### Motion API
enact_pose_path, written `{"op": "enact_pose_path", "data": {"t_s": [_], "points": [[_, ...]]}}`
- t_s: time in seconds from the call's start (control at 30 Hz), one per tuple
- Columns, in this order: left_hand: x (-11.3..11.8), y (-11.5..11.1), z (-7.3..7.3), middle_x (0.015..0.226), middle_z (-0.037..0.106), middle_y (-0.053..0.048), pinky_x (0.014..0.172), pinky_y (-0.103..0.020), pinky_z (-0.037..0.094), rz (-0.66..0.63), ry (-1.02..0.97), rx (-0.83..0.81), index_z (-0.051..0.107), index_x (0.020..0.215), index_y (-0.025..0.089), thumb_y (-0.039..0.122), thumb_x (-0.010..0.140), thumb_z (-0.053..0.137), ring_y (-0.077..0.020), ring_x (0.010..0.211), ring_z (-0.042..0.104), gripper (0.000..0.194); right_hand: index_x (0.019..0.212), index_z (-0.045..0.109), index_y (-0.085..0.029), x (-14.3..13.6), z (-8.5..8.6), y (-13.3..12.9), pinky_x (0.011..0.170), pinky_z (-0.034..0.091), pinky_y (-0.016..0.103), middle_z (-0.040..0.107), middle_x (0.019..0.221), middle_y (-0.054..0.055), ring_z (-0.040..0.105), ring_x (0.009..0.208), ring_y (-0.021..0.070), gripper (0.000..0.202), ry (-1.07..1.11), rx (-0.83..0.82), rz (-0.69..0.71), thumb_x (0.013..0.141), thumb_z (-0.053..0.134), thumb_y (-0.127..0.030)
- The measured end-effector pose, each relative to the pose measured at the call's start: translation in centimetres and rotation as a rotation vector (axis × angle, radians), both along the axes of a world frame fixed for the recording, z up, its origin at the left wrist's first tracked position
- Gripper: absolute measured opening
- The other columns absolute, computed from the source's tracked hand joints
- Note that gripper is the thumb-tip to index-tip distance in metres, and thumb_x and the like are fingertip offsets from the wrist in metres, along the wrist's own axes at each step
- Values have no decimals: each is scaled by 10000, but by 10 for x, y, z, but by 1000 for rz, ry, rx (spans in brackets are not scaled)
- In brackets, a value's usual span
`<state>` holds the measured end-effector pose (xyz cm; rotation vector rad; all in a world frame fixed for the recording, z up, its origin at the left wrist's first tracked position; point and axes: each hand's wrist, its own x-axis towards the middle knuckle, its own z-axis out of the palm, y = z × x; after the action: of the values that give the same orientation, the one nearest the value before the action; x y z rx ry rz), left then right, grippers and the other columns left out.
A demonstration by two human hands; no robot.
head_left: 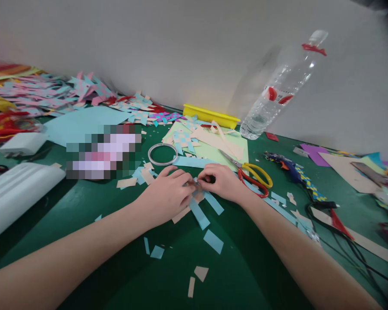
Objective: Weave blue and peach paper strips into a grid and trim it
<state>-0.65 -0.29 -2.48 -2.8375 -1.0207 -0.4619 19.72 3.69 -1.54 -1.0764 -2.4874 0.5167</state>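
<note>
Both hands meet over a small piece of woven blue and beige paper strips (198, 213) near the middle of the table. My left hand (170, 191) has its fingers curled onto the top left of the piece. From the right, my right hand (221, 183) pinches its upper edge between thumb and forefinger. Blue strip ends stick out below the fingers; the part under the fingertips is hidden. Scissors with red and yellow handles (257, 172) lie just beyond my right hand. A roll of clear tape (162, 154) lies flat beyond my left hand.
Paper scraps (213, 241) are scattered on the green table (123, 275). A plastic bottle (278, 94) leans against the wall behind a light green sheet (242, 142). Woven paper pieces (45, 92) pile up at the back left. Cords (349, 245) and a blue-yellow woven item (294, 172) lie right.
</note>
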Motion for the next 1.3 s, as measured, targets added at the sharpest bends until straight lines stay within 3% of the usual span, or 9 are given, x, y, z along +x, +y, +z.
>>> {"op": "enact_pose_path", "data": {"t_s": [0.17, 0.37, 0.73, 1.07, 1.3], "points": [[1, 0, 0, 1010, 643, -80, 962, -468, 363, -2, -10, 9, 679, 925, 172, 166, 896, 414, -223, 966, 579, 267, 799, 633, -181, -1, 2, -2, 589, 343, 226, 542, 702, -14, 486, 639, 97, 76, 26, 15, -34, 809, 566, -214], [2, 0, 2, 965, 636, -82, 956, -458, 369, 12, -10, -11, 683, 882, 168, 153, 889, 409, -216, 942, 576, 275, 772, 642, -186, -4, -4, 1, 602, 333, 236, 540, 674, -24, 488, 641, 97, 61, -26, 58, 7, 800, 602, -223], [1, 1, 1, 977, 628, -71, 978, -468, 356, 16, -24, -28, 673, 864, 183, 155, 883, 423, -208, 940, 568, 252, 717, 608, -167, -13, 0, -6, 680, 308, 272, 531, 652, -22, 476, 663, 112, 77, -136, 150, -57, 785, 572, -171], [1, 1, 3, 1000, 633, -75, 993, -469, 344, 20, -8, -35, 673, 830, 177, 165, 888, 425, -215, 976, 562, 255, 671, 583, -167, -16, -1, -6, 548, 280, 239, 508, 625, -29, 439, 594, 97, 85, -74, -45, -192, 753, 568, -183], [1, 1, 0, 1003, 628, -71, 984, -465, 352, 20, -9, -32, 676, 829, 184, 165, 890, 423, -210, 971, 562, 261, 645, 558, -166, -16, -2, -5, 553, 286, 236, 502, 613, -35, 439, 584, 89, 101, -51, -63, -224, 746, 565, -181]]}}
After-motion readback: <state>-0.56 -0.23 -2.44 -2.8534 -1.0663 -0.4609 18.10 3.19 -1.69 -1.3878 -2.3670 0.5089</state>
